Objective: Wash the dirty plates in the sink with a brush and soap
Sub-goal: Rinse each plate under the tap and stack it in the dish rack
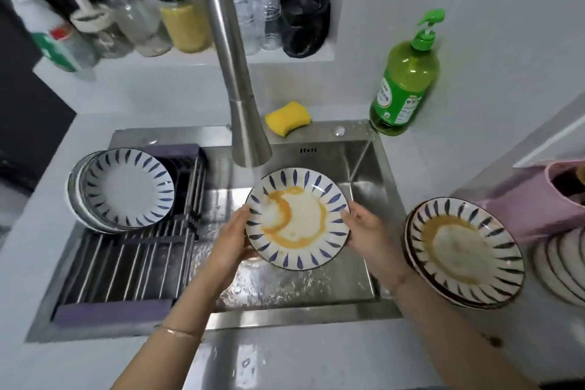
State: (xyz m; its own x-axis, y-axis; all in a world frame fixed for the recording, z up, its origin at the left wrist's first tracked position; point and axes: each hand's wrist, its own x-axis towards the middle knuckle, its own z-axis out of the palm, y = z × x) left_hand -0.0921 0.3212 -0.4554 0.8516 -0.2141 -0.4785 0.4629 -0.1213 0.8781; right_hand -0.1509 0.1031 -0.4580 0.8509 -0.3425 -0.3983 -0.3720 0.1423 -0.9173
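A white plate with blue dashes on its rim and an orange sauce smear [297,218] is held tilted over the steel sink [364,168], under water running from the tap [240,98]. My left hand [232,237] grips its left edge and my right hand [364,228] grips its right edge. Clean plates of the same pattern [126,190] are stacked on the drying rack [126,266] at the left. A stack of dirty plates [465,250] sits on the counter at the right. A yellow sponge [288,117] lies behind the sink. A green soap bottle [405,79] stands at the back right.
Jars and bottles [186,19] line a ledge behind the tap. A pink container [538,206] and more white dishes [560,266] sit at the far right. The sink floor is wet with splashes.
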